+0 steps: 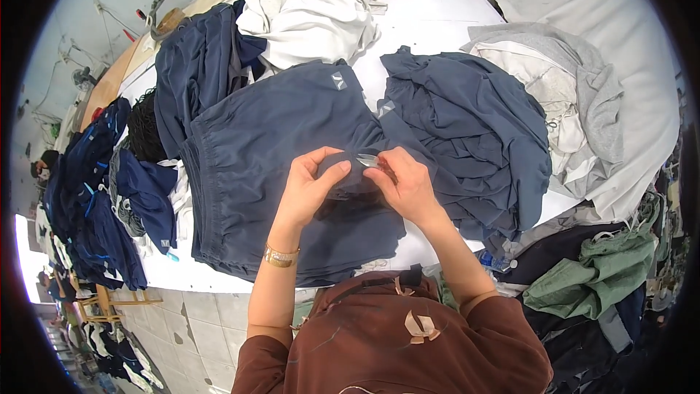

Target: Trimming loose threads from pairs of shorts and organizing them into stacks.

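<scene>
Over a stack of dark slate-blue shorts [255,124], my two hands meet at a gathered fold of the same cloth. My left hand [312,184] pinches this fold between thumb and fingers; a gold watch circles that wrist. In my right hand [403,182], close beside the left, is a small shiny silver pointed tool that looks like thread snips [367,160]. Its tip lies against the cloth, and the fingers hide the rest of it. A small silver patch marks the top pair of shorts near its far edge.
To the right lies a crumpled heap of slate-blue garments [474,131], with grey and white cloth [576,102] beyond. White fabric [310,14] and more navy clothes [197,66] sit at the far left. Green cloth [598,273] and a plastic bottle [497,261] are by the table's near right edge.
</scene>
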A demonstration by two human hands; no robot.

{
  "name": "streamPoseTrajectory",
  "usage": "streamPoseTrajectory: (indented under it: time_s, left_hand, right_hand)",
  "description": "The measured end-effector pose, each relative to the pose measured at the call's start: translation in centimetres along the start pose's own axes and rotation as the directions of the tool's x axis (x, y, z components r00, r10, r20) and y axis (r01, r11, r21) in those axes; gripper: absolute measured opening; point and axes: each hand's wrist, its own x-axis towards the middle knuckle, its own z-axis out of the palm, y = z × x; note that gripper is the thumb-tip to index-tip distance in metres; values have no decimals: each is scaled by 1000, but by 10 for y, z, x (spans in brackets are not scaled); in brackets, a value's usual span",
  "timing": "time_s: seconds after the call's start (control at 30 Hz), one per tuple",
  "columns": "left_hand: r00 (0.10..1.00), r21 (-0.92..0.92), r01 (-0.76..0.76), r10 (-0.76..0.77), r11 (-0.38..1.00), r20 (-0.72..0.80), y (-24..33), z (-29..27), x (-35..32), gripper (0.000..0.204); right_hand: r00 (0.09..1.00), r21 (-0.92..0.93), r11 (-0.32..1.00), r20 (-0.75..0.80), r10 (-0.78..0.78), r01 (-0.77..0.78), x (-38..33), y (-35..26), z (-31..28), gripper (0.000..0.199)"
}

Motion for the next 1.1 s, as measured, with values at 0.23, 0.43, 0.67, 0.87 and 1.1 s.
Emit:
streamPoseTrajectory:
  time_s: [0.23, 0.43, 0.67, 0.87, 1.1]
  left_hand:
    - [999, 95, 2, -5, 995, 37, 2, 2, 0, 15]
    - [999, 165, -13, 5, 986, 49, 4, 4, -2, 15]
    - [999, 227, -25, 20, 974, 24, 4, 6, -2, 16]
    - [996, 337, -84, 79, 938, 29, 7, 9, -4, 15]
    - [994, 383, -113, 106, 917, 39, 9, 14, -6, 12]
  right_hand:
    - [998, -62, 998, 56, -20, 23, 2, -2, -8, 24]
    - [997, -119, 991, 54, -56, 62, 3, -3, -13, 28]
    - [998, -138, 989, 43, -53, 59, 2, -1, -16, 29]
    - [997, -132, 990, 51, -51, 57, 3, -2, -17, 29]
    - [997, -146, 987, 57, -57, 64, 4, -3, -19, 27]
